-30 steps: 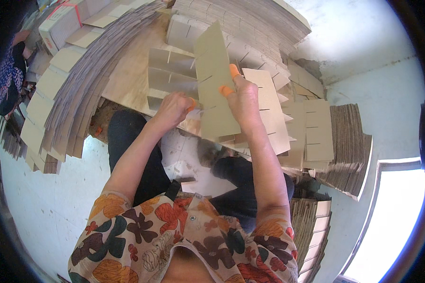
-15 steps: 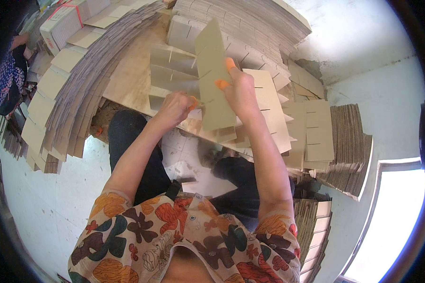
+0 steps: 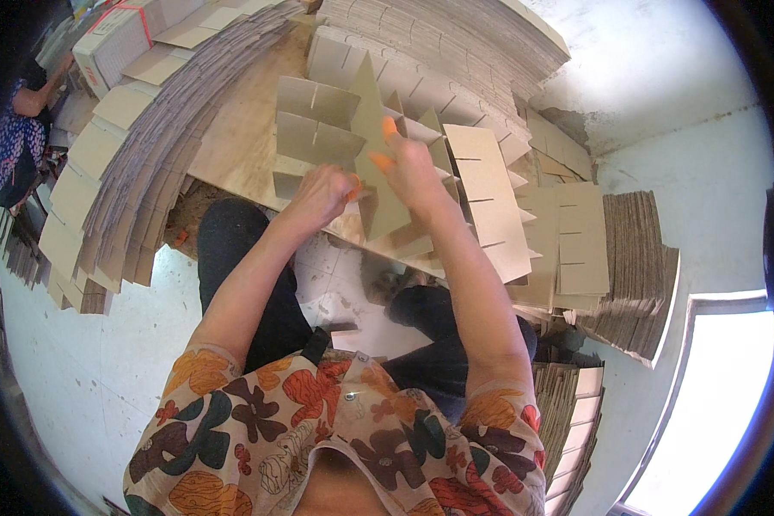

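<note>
My right hand (image 3: pixel 414 175), with orange covers on its fingertips, grips a tall cardboard strip (image 3: pixel 371 103) that stands upright. Against the strip's left side sit several slotted cardboard cross pieces (image 3: pixel 314 133), roughly parallel to one another. My left hand (image 3: pixel 320 198) is closed near the lowest of these pieces, an orange-covered fingertip close to the strip; its other fingers are hidden. Right of the strip, a partly joined cardboard grid stands, with a slotted panel (image 3: pixel 488 202) as its outer side. My right forearm covers part of it.
Tall stacks of cardboard strips line the left (image 3: pixel 159 163) and the back (image 3: pixel 421 52) of the wooden work board (image 3: pixel 245 142). Another stack (image 3: pixel 632 249) stands at the right by the wall. At the far left, another person (image 3: pixel 21 129) sits beside a tied white box (image 3: pixel 112 43).
My right hand has moved left with the strip, which turned edge-on against the cross pieces. More of the grid behind it shows. My left hand has barely moved.
</note>
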Demonstrator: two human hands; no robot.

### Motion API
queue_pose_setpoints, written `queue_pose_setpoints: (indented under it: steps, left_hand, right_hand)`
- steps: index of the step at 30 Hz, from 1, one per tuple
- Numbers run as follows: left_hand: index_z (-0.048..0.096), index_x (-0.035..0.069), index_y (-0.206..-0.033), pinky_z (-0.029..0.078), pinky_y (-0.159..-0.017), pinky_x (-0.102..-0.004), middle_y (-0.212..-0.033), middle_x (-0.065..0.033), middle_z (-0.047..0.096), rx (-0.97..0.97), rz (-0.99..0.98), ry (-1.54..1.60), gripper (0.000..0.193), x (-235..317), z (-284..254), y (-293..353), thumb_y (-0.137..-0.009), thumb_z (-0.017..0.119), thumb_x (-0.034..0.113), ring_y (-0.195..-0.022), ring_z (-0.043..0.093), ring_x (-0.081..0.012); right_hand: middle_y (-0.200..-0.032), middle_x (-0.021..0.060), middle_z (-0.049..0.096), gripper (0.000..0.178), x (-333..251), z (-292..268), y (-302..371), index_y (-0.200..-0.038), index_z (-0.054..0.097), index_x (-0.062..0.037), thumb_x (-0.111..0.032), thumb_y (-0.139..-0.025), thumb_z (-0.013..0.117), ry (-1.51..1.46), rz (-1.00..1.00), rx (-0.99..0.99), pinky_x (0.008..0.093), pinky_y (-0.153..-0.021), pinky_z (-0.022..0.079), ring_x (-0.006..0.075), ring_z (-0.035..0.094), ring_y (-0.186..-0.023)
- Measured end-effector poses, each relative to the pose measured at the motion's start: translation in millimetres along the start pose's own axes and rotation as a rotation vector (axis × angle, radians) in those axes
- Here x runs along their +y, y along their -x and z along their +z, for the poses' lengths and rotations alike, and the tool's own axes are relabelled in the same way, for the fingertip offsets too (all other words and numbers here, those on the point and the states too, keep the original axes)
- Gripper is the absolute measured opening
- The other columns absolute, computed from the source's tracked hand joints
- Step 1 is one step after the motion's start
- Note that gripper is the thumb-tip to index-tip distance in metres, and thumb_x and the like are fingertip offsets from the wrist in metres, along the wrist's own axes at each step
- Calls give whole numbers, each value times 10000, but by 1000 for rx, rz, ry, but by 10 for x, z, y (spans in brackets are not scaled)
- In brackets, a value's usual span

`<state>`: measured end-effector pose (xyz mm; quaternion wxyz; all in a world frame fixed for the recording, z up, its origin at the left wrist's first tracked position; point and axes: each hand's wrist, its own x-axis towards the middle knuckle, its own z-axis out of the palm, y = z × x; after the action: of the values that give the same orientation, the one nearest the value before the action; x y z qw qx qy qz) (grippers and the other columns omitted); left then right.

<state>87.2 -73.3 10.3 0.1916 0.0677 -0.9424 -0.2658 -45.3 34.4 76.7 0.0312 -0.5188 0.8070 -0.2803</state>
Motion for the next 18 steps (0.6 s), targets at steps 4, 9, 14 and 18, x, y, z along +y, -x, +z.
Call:
queue_pose_setpoints:
  steps: [4,9,14,18]
  left_hand:
    - [621,35,-745,470,-615,-436,-735,-177,591,36,32,1,60,-52,12,-22,-695,655,29,-724,592,-365]
    - [648,51,-798,472,-622,-436,-744,-169,595,23,31,-2,99,-56,29,-35,-701,664,40,-729,593,-360]
    - [659,64,-854,475,-629,-429,-783,-159,609,-7,31,-34,151,-109,81,27,-705,682,65,-735,593,-348]
    - [639,51,-937,479,-682,-403,-800,-145,615,43,106,36,248,64,-64,32,-700,700,92,-787,586,-324]
  right_hand:
    - [-812,274,597,321,28,-88,-95,-1017,530,77,-15,-732,646,-13,-112,2,452,-660,482,430,595,-806]
    - [-786,247,603,193,121,203,-20,-922,562,37,-64,-768,620,76,-16,-145,458,-665,482,414,599,-782]
    - [-785,232,610,179,-6,67,195,-891,626,8,-152,-814,645,120,52,13,450,-648,474,397,600,-729]
    - [-881,163,628,339,485,-464,560,-1094,582,-58,-273,-837,639,365,135,543,466,-682,486,358,605,-835]
